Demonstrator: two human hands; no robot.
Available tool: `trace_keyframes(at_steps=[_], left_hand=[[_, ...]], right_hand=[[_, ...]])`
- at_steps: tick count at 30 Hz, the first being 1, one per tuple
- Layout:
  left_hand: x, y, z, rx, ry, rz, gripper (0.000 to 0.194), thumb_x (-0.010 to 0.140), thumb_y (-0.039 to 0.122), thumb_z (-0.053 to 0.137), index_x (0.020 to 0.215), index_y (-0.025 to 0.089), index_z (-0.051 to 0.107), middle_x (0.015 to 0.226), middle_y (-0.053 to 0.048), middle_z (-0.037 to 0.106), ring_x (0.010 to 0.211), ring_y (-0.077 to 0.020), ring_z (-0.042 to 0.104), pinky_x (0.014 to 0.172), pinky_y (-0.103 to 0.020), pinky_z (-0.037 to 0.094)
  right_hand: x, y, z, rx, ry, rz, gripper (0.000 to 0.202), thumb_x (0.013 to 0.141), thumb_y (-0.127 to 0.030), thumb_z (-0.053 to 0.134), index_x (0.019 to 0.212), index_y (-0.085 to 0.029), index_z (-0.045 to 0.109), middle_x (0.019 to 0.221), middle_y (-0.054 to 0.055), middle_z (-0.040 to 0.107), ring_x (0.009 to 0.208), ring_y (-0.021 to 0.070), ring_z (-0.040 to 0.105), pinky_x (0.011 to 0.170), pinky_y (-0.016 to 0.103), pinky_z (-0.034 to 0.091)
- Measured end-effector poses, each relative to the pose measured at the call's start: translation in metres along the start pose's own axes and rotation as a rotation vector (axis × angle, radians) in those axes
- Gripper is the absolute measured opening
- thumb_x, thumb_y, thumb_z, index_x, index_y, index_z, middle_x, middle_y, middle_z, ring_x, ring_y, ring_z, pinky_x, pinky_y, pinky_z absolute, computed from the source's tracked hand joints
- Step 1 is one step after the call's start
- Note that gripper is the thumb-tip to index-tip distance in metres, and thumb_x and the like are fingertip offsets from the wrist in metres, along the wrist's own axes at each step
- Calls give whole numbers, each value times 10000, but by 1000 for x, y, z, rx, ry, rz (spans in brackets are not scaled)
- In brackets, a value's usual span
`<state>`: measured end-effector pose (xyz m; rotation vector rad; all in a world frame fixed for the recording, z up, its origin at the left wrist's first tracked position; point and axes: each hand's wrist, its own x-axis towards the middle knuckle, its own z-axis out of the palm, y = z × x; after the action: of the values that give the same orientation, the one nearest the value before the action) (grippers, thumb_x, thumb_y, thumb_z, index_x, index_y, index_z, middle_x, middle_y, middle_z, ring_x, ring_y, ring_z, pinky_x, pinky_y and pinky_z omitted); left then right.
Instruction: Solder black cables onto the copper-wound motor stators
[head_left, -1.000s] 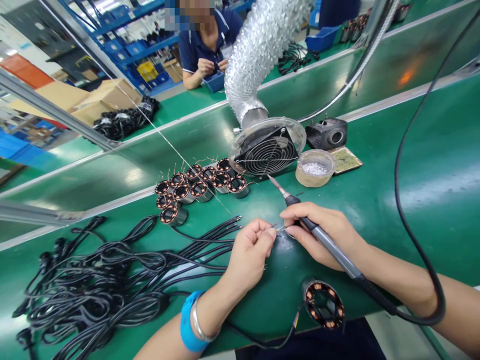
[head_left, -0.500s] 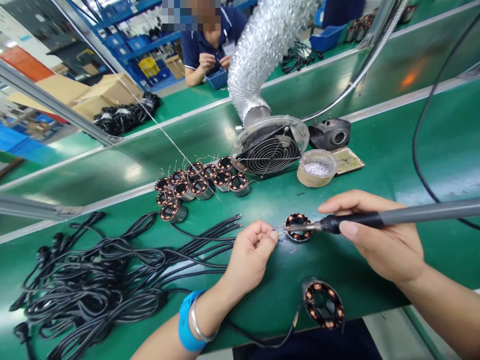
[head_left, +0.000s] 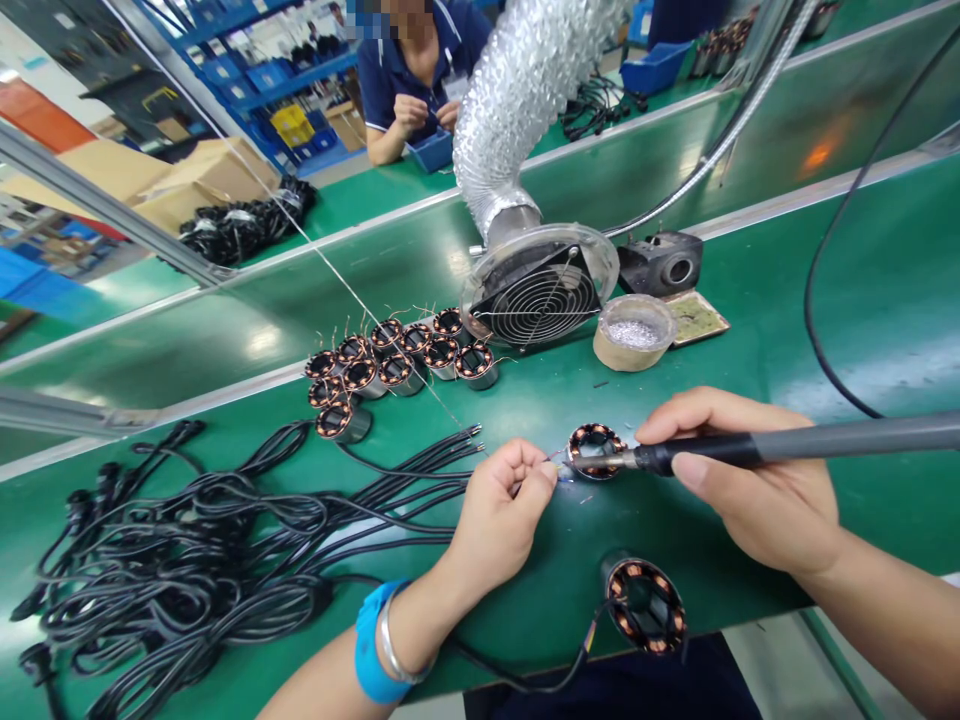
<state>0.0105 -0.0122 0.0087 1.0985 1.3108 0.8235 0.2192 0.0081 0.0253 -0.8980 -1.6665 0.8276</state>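
My right hand (head_left: pixel 750 485) grips a soldering iron (head_left: pixel 705 450) with a grey handle, pointing left. Its metal tip reaches across a copper-wound motor stator (head_left: pixel 595 440) on the bench, close to thin wire ends at the stator's left rim. Those thin wires (head_left: pixel 559 458) are pinched between the thumb and fingers of my left hand (head_left: pixel 510 505); the exact joint is too small to make out. A second stator (head_left: pixel 646 605), wired to a black cable, lies tilted near the front edge of the bench.
Black power cords (head_left: pixel 225 540) are heaped at the left. Several stators (head_left: pixel 397 368) stand behind them. A fume extractor fan (head_left: pixel 540 305) on a silver duct, a bowl of metallic bits (head_left: pixel 635 335) and an iron stand (head_left: pixel 664 265) sit at the back. A co-worker (head_left: pixel 420 90) sits opposite.
The soldering iron's tip has shifted slightly left and down toward the wire ends. My left hand stays nearly still, and the view has moved a little.
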Motion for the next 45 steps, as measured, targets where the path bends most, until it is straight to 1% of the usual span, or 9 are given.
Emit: trace_keyframes(at_steps=[7, 13, 15, 19, 25, 29, 33, 39, 45], left_hand=[[-1, -2, 0, 15, -17, 13, 296, 819, 427, 592, 688, 197, 461, 517, 91, 329, 481, -72, 244, 463, -208, 207], [-1, -3, 0, 14, -16, 22, 307, 815, 441, 597, 686, 199, 459, 519, 89, 336, 479, -74, 256, 463, -206, 218], [-1, -3, 0, 21, -17, 28, 300, 819, 432, 590, 686, 197, 459, 521, 88, 340, 481, -75, 260, 465, -205, 223], [-1, -4, 0, 23, -17, 38, 275, 833, 402, 576, 691, 196, 463, 532, 85, 352, 491, -76, 273, 475, -208, 235], [-1, -4, 0, 25, -19, 37, 272, 840, 401, 571, 698, 197, 463, 530, 90, 350, 487, -76, 265, 472, -210, 230], [-1, -2, 1, 19, -16, 40, 274, 831, 397, 584, 691, 198, 460, 531, 90, 348, 486, -75, 261, 470, -210, 228], [-1, -3, 0, 6, -12, 40, 262, 837, 386, 578, 700, 197, 460, 533, 92, 343, 486, -73, 254, 466, -207, 221], [-1, -7, -1, -1, -8, 46, 256, 851, 375, 566, 705, 197, 455, 535, 92, 340, 489, -74, 252, 467, -206, 216], [-1, -5, 0, 3, -5, 50, 259, 857, 377, 571, 710, 196, 459, 537, 90, 341, 490, -76, 253, 470, -209, 215]], right_hand=[[-2, -15, 2, -110, -76, -160, 144, 833, -152, 546, 922, -214, 639, 689, -3, 632, 525, 140, 550, 499, 288, 443], [-5, -22, 7, -182, -102, -315, 199, 823, -150, 509, 965, -212, 634, 604, 3, 560, 456, 153, 478, 433, 313, 378], [-8, -22, 5, -183, -97, -298, 201, 836, -162, 507, 980, -228, 631, 610, 8, 564, 470, 164, 499, 439, 324, 384], [-11, -21, 0, -178, -37, -259, 161, 859, -190, 530, 974, -231, 635, 645, 22, 602, 539, 186, 574, 500, 348, 459], [-9, -20, 1, -134, -10, -266, 155, 869, -203, 539, 973, -226, 651, 641, 13, 587, 514, 173, 545, 500, 350, 456], [-10, -19, 2, -96, 20, -254, 163, 867, -215, 562, 994, -222, 665, 634, 15, 562, 499, 170, 511, 453, 339, 397], [-9, -18, 2, -97, 56, -238, 191, 881, -218, 557, 1033, -244, 668, 685, 33, 601, 544, 190, 541, 492, 368, 441], [-5, -16, 0, -92, 57, -364, 319, 787, -118, 572, 1079, -189, 679, 737, 41, 640, 556, 187, 571, 491, 362, 460], [-5, -13, 0, -112, 83, -373, 337, 799, -102, 559, 1102, -188, 677, 760, 45, 638, 589, 193, 584, 528, 365, 475]])
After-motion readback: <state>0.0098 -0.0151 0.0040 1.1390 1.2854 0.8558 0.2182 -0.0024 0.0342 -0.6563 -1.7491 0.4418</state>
